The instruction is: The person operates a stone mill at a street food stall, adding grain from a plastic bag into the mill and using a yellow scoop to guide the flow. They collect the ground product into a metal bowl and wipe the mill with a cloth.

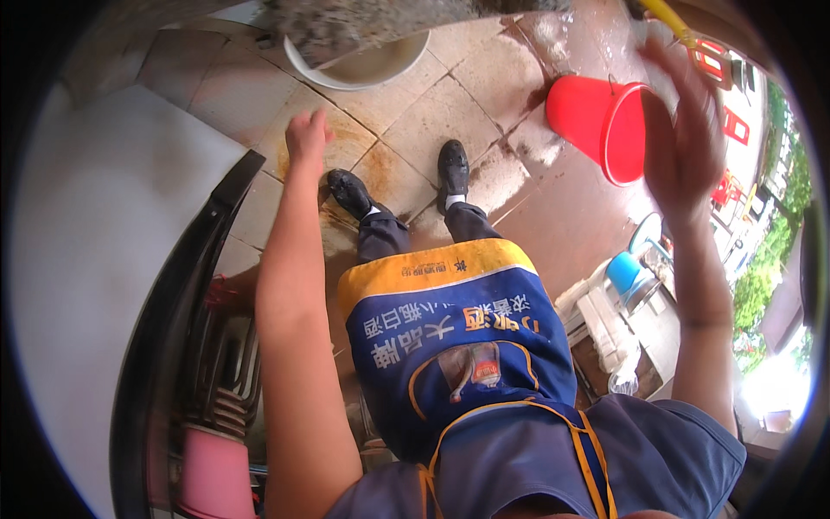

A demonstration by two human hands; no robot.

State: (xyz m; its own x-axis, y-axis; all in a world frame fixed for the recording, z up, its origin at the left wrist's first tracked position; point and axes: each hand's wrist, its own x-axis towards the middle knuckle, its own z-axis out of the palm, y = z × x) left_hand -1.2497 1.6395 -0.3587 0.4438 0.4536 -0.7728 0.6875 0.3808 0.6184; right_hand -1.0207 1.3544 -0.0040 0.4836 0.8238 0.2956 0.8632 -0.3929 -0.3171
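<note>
My left hand hangs over the tiled floor, near my left shoe. Its fingers are loosely bent and a little apart, with nothing seen in them. My right hand is raised at the right, blurred by motion. Its fingers look stretched out, and I see nothing held. In the picture it overlaps the edge of a red bucket, whose rim is turned to the right. Above its fingertips runs a yellow hose or pipe. I wear a blue and yellow apron.
A pale basin sits on the floor ahead, partly covered by a grey speckled slab edge. At the left is a white surface with a black edge, and a pink bucket below. A blue container stands at the right.
</note>
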